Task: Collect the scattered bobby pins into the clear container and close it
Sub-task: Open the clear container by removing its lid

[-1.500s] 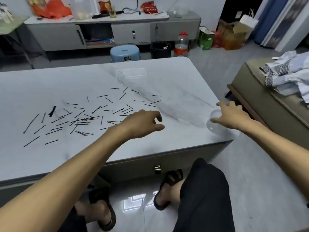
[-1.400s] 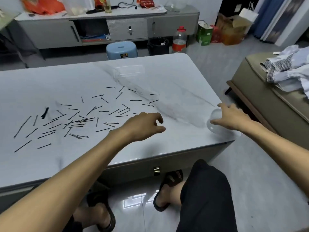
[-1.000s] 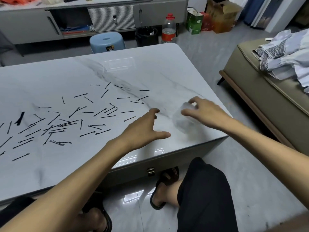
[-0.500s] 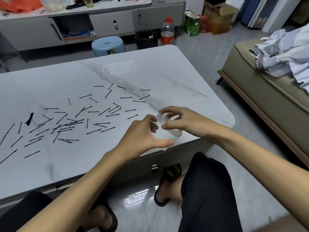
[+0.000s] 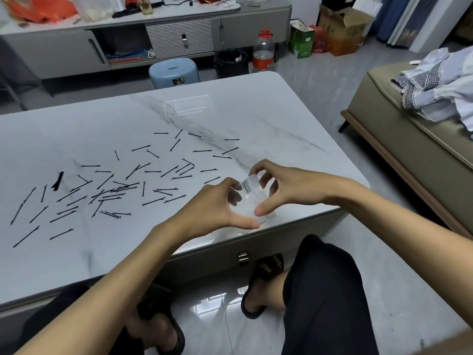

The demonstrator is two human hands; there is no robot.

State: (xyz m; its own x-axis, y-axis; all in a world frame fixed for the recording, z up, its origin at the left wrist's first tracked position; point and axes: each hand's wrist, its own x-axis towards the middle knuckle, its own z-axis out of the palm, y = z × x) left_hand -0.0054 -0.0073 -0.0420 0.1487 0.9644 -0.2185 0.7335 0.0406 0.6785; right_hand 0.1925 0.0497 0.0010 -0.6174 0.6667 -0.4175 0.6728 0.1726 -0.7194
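Observation:
A clear round container (image 5: 249,201) with a threaded neck is held tilted just above the near right edge of the white marble table (image 5: 281,119). My left hand (image 5: 217,208) grips its body from the left. My right hand (image 5: 284,185) grips its lid end from the right, thumb underneath and fingers over the top. Several black bobby pins (image 5: 120,188) lie scattered over the left and middle of the table, apart from both hands.
A flat clear rectangular box (image 5: 188,107) lies at the table's far side. A thicker black clip (image 5: 57,180) lies among the pins at the left. A blue stool (image 5: 174,73), a bin and a bottle stand behind the table. A sofa with clothes is at the right.
My right hand slid the clear container from the table's right edge toward the middle. My left hand came over and took hold of it too. Both hands have lifted and tilted it.

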